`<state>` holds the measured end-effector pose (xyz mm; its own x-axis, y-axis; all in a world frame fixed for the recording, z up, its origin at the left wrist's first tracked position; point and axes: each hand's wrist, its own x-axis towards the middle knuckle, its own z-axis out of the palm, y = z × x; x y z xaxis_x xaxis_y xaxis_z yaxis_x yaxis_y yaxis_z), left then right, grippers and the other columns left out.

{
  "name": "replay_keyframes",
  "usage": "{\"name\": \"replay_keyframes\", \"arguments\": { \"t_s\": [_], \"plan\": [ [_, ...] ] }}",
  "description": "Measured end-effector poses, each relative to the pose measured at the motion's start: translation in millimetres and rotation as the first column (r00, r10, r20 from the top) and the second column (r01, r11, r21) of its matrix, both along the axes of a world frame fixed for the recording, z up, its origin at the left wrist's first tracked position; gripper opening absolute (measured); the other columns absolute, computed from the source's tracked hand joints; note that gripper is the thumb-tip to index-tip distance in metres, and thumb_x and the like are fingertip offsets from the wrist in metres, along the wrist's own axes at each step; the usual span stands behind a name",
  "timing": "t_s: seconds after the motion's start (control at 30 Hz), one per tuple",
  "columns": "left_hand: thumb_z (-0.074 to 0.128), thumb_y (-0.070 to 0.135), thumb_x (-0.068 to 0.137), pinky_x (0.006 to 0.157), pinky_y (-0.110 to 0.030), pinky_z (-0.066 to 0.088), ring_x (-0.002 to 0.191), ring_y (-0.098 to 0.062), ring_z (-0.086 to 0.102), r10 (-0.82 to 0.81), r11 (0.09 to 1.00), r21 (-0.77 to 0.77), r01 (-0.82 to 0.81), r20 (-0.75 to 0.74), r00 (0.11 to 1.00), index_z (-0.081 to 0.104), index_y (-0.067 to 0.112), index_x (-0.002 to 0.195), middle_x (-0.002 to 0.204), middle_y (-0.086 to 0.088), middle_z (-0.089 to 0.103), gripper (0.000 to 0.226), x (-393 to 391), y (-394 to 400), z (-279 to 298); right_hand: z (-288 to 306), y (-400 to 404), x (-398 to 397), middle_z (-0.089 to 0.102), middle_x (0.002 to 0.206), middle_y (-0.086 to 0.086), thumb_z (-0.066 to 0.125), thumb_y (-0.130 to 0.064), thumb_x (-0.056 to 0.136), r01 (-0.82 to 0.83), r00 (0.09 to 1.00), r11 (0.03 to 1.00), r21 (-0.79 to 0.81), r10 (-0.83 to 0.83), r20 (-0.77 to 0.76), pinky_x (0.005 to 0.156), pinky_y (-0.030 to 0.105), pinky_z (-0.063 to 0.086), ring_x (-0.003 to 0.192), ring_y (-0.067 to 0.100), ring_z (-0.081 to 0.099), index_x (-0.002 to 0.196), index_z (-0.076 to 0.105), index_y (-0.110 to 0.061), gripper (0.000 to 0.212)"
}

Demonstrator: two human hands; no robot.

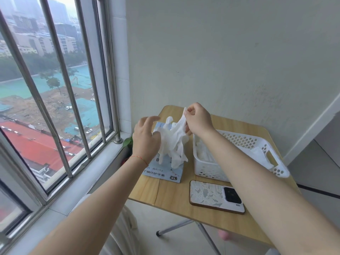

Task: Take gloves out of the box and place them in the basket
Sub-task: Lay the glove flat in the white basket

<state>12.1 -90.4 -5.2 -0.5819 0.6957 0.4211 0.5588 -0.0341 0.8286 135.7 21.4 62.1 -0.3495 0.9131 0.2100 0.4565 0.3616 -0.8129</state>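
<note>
A light blue glove box (pixel 162 172) lies flat on the small wooden table (pixel 174 197), marked XL at its near end. A bunch of white gloves (pixel 173 142) hangs above the box, its lower ends reaching down to the box top. My right hand (pixel 197 119) pinches the top of the bunch and holds it up. My left hand (pixel 146 138) is beside the gloves on their left, fingers spread and relaxed, touching the bunch at its side. The white perforated basket (pixel 265 144) stands right of the box with several white gloves (pixel 204 153) inside.
A phone (pixel 216 196) in a patterned case lies face down at the table's near edge, in front of the basket. A barred window and its sill run along the left. A plain wall stands behind the table. A small green plant (pixel 128 142) sits by the sill.
</note>
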Motion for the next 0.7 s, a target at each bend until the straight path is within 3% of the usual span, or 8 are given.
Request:
{"name": "replay_keyframes", "arguments": {
  "t_s": [0.07,0.13,0.27,0.33,0.4,0.5,0.6,0.7],
  "plan": [
    [0.048,0.014,0.086,0.095,-0.042,0.047,0.104,-0.014,0.054,-0.038,0.998,0.047,0.037,0.023,0.999,0.066,0.027,0.103,0.109,0.011,0.054,0.028,2,0,5,2,1,-1,0.065,0.084,0.011,0.042,-0.029,0.101,0.054,0.997,0.998,-0.013,-0.054,-0.062,0.051,0.028,0.056,0.059,0.026,0.067,0.099,0.047,-0.012,0.018],
    [0.055,0.031,0.088,0.093,-0.04,0.047,0.1,-0.012,0.057,-0.114,0.993,-0.024,0.113,-0.079,0.99,0.067,0.028,0.101,0.109,0.011,0.057,0.018,4,1,8,4,1,-1,0.06,0.08,0.004,0.039,-0.026,0.102,0.093,0.988,0.996,-0.003,-0.093,-0.125,0.065,0.041,0.059,0.069,0.032,0.069,0.1,0.044,-0.013,0.015],
    [0.057,0.047,0.085,0.095,-0.038,0.041,0.1,-0.014,0.051,-0.242,0.873,-0.483,0.071,-0.301,0.923,0.058,0.03,0.117,0.116,0.009,0.054,0.035,-1,17,-1,5,2,-1,0.059,0.089,0.0,0.044,-0.023,0.1,0.056,0.988,0.998,-0.025,-0.059,-0.146,0.076,0.045,0.057,0.076,0.027,0.067,0.106,0.042,-0.012,0.013],
    [0.056,0.046,0.083,0.085,-0.036,0.041,0.097,-0.019,0.055,-0.286,0.83,-0.554,0.059,-0.332,0.899,0.053,0.03,0.101,0.106,0.006,0.057,0.024,-5,23,-7,2,1,2,0.058,0.11,-0.001,0.061,-0.04,0.091,-0.047,0.997,0.997,-0.054,0.051,0.061,0.081,0.034,0.051,0.095,0.019,0.06,0.118,0.044,-0.014,0.041],
    [0.058,0.046,0.084,0.08,-0.034,0.039,0.096,-0.022,0.058,-0.306,0.827,-0.56,0.047,-0.379,0.873,0.053,0.025,0.097,0.095,0.006,0.054,0.025,-8,26,-13,-5,0,5,0.053,0.115,-0.004,0.074,-0.048,0.078,-0.141,0.928,0.983,-0.121,0.174,0.329,0.083,0.03,0.045,0.104,0.016,0.054,0.125,0.047,-0.016,0.062],
    [0.061,0.05,0.085,0.089,-0.035,0.037,0.108,-0.021,0.054,-0.314,0.821,-0.571,0.015,-0.429,0.847,0.055,0.021,0.116,0.108,0.004,0.055,0.043,-9,30,-17,-18,1,6,0.057,0.086,0.0,0.069,-0.033,0.08,-0.191,0.83,0.981,-0.04,0.183,0.528,0.068,0.031,0.045,0.078,0.02,0.054,0.092,0.064,-0.009,0.027],
    [0.058,0.054,0.087,0.101,-0.037,0.033,0.123,-0.021,0.047,-0.334,0.798,-0.603,0.003,-0.438,0.834,0.054,0.024,0.13,0.132,0.004,0.051,0.053,-12,34,-18,-14,6,7,0.07,0.086,0.005,0.061,-0.02,0.088,-0.123,0.918,0.988,0.096,0.076,0.389,0.066,0.03,0.046,0.08,0.024,0.062,0.087,0.07,-0.005,0.018],
    [0.056,0.051,0.089,0.098,-0.038,0.036,0.119,-0.023,0.049,-0.35,0.782,-0.622,0.023,-0.409,0.843,0.056,0.022,0.126,0.129,0.002,0.051,0.047,-16,37,-15,1,6,11,0.068,0.086,-0.001,0.057,-0.021,0.094,-0.066,0.983,0.985,0.162,0.036,0.178,0.066,0.024,0.039,0.079,0.014,0.058,0.086,0.069,-0.012,0.017]
  ]
}}
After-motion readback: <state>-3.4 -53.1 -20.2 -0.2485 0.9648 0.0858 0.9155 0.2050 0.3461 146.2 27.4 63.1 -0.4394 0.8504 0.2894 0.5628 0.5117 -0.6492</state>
